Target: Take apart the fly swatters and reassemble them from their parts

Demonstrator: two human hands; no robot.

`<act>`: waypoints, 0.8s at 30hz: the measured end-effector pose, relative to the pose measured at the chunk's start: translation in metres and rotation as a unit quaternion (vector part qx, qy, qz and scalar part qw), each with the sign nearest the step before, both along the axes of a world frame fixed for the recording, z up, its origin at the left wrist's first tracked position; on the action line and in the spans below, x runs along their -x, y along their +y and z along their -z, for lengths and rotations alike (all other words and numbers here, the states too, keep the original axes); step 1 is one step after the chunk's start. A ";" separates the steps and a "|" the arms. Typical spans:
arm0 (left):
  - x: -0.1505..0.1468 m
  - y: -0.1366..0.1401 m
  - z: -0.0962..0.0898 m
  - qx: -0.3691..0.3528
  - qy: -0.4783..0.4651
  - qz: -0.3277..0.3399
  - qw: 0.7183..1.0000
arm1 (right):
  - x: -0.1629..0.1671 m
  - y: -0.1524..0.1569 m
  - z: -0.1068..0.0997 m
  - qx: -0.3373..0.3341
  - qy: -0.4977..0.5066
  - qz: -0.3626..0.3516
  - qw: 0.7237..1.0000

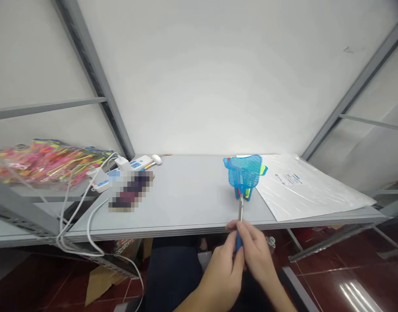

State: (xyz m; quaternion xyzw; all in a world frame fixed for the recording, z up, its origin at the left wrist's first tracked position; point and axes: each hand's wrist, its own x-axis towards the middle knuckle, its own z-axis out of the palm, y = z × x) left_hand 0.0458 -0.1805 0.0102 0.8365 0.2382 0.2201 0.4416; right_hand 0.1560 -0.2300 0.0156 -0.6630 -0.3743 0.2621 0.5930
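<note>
A fly swatter with a blue mesh head (245, 172) and a metal rod points away from me over the table's front edge. My left hand (225, 264) is closed round its blue handle near the lower end. Just above and to the right, my right hand (253, 247) grips the same handle with thumb and fingers. Behind the mesh lie small blue, red and yellow-green pieces (264, 170), partly hidden by it.
On the grey table (192, 195), a white plastic bag (302, 186) with a label lies at right. A power strip (140, 163) with white cables and a blurred-out item (130, 193) are at left. Beyond stands a shelf with a clear bag of colourful pieces (52, 164).
</note>
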 end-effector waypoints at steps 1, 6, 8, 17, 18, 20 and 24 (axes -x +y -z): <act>-0.013 0.004 -0.006 0.008 0.003 0.010 1.000 | -0.015 0.002 -0.003 0.006 -0.023 0.026 0.999; -0.086 0.035 -0.033 -0.146 0.137 -0.006 0.980 | -0.090 0.030 -0.027 0.172 -0.259 0.081 0.947; -0.116 0.049 -0.038 -0.186 0.193 -0.017 0.963 | -0.115 0.049 -0.036 0.220 -0.294 0.088 0.926; -0.188 0.104 -0.044 -0.208 0.240 -0.015 0.948 | -0.183 0.112 -0.044 0.320 -0.326 0.101 0.884; -0.191 0.107 -0.044 -0.208 0.246 -0.014 0.947 | -0.186 0.115 -0.043 0.324 -0.328 0.096 0.882; -0.195 0.111 -0.042 -0.206 0.258 -0.013 0.944 | -0.190 0.119 -0.040 0.329 -0.331 0.086 0.880; -0.199 0.116 -0.040 -0.208 0.277 -0.002 0.938 | -0.194 0.125 -0.033 0.338 -0.330 0.080 0.878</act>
